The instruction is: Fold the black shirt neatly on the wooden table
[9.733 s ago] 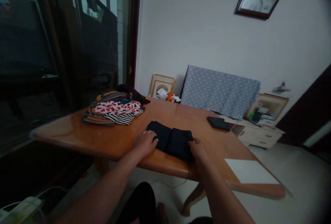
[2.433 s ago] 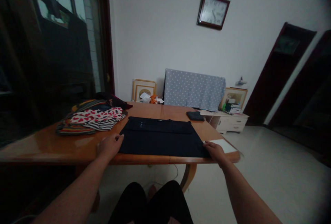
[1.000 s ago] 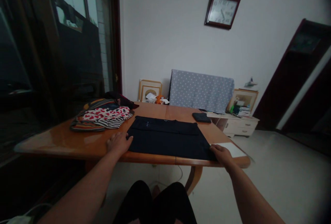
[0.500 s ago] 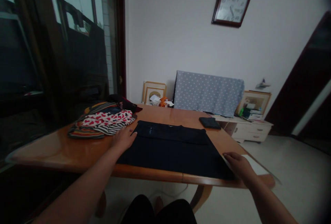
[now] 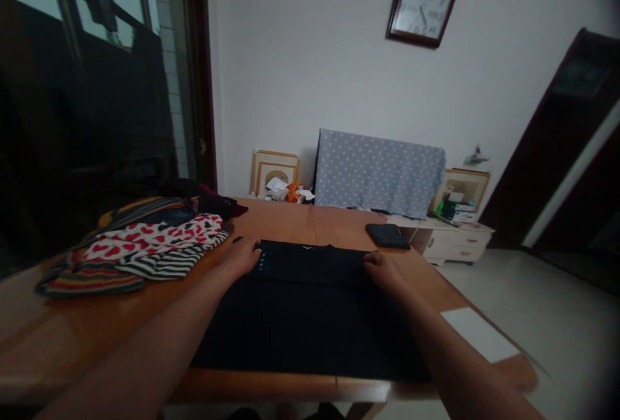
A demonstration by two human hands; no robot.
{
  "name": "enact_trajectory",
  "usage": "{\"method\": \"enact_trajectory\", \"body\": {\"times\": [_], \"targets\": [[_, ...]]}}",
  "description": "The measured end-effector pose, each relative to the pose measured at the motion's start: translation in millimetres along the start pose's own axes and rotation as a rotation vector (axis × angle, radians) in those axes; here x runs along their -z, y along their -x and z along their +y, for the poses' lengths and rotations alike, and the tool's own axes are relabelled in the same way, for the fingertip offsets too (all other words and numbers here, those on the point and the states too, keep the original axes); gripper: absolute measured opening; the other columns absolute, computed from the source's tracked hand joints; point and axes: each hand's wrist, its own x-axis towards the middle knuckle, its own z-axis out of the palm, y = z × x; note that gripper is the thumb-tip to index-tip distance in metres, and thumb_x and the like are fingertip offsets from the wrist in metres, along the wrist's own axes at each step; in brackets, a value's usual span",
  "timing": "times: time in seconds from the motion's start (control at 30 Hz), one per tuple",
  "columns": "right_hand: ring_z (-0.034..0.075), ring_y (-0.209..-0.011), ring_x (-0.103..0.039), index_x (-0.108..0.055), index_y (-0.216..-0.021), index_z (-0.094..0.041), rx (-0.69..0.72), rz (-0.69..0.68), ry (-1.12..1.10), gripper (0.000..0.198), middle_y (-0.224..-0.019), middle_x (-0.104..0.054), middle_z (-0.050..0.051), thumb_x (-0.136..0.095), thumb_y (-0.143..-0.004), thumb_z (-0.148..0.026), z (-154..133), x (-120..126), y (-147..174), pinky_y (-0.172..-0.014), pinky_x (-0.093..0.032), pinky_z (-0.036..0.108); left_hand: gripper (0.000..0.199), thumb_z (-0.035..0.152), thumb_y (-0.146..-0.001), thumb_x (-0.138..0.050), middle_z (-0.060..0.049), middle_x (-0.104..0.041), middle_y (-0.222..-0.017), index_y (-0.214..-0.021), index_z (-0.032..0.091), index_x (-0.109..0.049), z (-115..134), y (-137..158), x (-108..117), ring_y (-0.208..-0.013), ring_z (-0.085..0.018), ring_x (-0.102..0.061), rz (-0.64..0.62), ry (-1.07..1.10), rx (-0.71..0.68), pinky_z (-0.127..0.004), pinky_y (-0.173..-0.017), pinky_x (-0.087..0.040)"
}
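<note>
A dark navy garment (image 5: 310, 323) lies spread on the wooden table, its far part folded over into a band. A small pale mark shows on that band near the middle, and a column of light marks near its left end. At the garment's far left corner, my left hand (image 5: 242, 257) has its fingers closed on the cloth. My right hand (image 5: 383, 270) grips the far right corner between curled fingers and thumb. The right forearm hides part of the garment's right side.
Rumpled clothes (image 5: 155, 239), striped and heart-patterned, are heaped at the left of the table (image 5: 281, 213). A small folded dark cloth (image 5: 387, 236) lies at the far right, and a white sheet (image 5: 479, 333) at the near right edge. Beyond stands a white cabinet (image 5: 458, 244).
My right hand has moved from the garment's near right side up to its far right corner. My left hand stays near the far left corner. The view has shifted slightly right.
</note>
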Motion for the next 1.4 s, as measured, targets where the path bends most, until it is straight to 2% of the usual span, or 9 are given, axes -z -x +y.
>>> {"method": "enact_trajectory", "body": {"times": [0.1,0.23,0.5,0.63,0.77,0.9,1.0,1.17,1.4], "targets": [[0.025,-0.102,-0.071,-0.076,-0.109,-0.017,0.018,-0.01,0.029,0.034,-0.107,-0.077,0.011,-0.058,-0.08,-0.016,-8,-17,-25,-0.09,-0.052,0.032,0.031,0.03,-0.09,-0.06,-0.011,-0.07,-0.129,-0.118,0.022,-0.069,0,-11,-11,-0.117,-0.026,-0.064,-0.028,0.007,0.002,-0.034,-0.099,-0.047],[0.028,-0.116,-0.067,-0.073,-0.119,-0.016,0.029,-0.013,0.059,0.044,-0.121,-0.074,0.014,-0.06,-0.077,-0.013,-11,-37,-47,-0.1,-0.049,0.035,0.033,0.03,-0.091,-0.058,-0.011,-0.068,-0.132,-0.122,0.022,-0.068,0,-19,-20,-0.121,-0.026,-0.063,-0.085,-0.009,0.009,-0.033,-0.101,-0.046],[0.029,-0.117,-0.066,-0.071,-0.126,-0.017,0.004,-0.043,0.077,0.051,-0.125,-0.071,0.015,-0.062,-0.076,-0.013,-2,-61,-57,-0.1,-0.049,0.035,0.045,0.033,-0.085,-0.061,-0.013,-0.062,-0.138,-0.128,0.023,-0.067,-8,-29,-34,-0.121,-0.029,-0.062,-0.149,-0.022,0.079,-0.035,-0.097,-0.048],[0.027,-0.11,-0.068,-0.072,-0.122,-0.018,-0.025,-0.077,0.064,0.048,-0.122,-0.072,0.014,-0.064,-0.075,-0.015,2,-62,-62,-0.092,-0.051,0.032,0.045,0.031,-0.076,-0.068,-0.012,-0.066,-0.131,-0.12,0.026,-0.072,-14,-45,-39,-0.115,-0.029,-0.065,-0.195,-0.01,0.114,-0.032,-0.092,-0.049],[0.023,-0.093,-0.07,-0.075,-0.11,-0.021,-0.067,-0.121,0.041,0.037,-0.105,-0.076,0.009,-0.064,-0.075,-0.018,4,-61,-65,-0.078,-0.05,0.029,0.039,0.033,-0.07,-0.071,-0.013,-0.068,-0.126,-0.108,0.025,-0.076,-17,-56,-42,-0.103,-0.029,-0.068,-0.211,0.004,0.174,-0.032,-0.081,-0.051],[0.02,-0.081,-0.068,-0.075,-0.098,-0.023,-0.1,-0.136,0.022,0.027,-0.091,-0.075,0.005,-0.063,-0.075,-0.019,3,-59,-64,-0.067,-0.044,0.026,0.033,0.032,-0.069,-0.07,-0.007,-0.072,-0.111,-0.101,0.027,-0.076,-18,-55,-42,-0.091,-0.023,-0.068,-0.209,0.041,0.186,-0.028,-0.072,-0.049],[0.018,-0.077,-0.066,-0.073,-0.092,-0.023,-0.107,-0.133,0.006,0.02,-0.085,-0.074,0.004,-0.063,-0.075,-0.02,1,-56,-61,-0.065,-0.041,0.026,0.027,0.029,-0.071,-0.069,-0.004,-0.073,-0.104,-0.098,0.027,-0.074,-18,-50,-43,-0.086,-0.019,-0.067,-0.186,0.067,0.178,-0.026,-0.068,-0.047],[0.017,-0.073,-0.063,-0.07,-0.084,-0.022,-0.096,-0.11,-0.028,0.012,-0.08,-0.072,0.003,-0.063,-0.074,-0.021,-4,-51,-54,-0.062,-0.038,0.025,0.016,0.026,-0.072,-0.068,-0.004,-0.071,-0.104,-0.088,0.026,-0.07,-18,-41,-43,-0.086,-0.019,-0.065,-0.125,0.096,0.154,-0.027,-0.069,-0.045],[0.017,-0.074,-0.064,-0.067,-0.087,-0.022,-0.07,-0.042,-0.101,0.015,-0.08,-0.071,0.003,-0.058,-0.075,-0.02,-12,-43,-41,-0.064,-0.041,0.025,0.006,0.025,-0.081,-0.06,-0.001,-0.07,-0.09,-0.087,0.023,-0.061,-13,-31,-36,-0.084,-0.017,-0.063,-0.023,0.183,0.135,-0.026,-0.069,-0.044]]}}
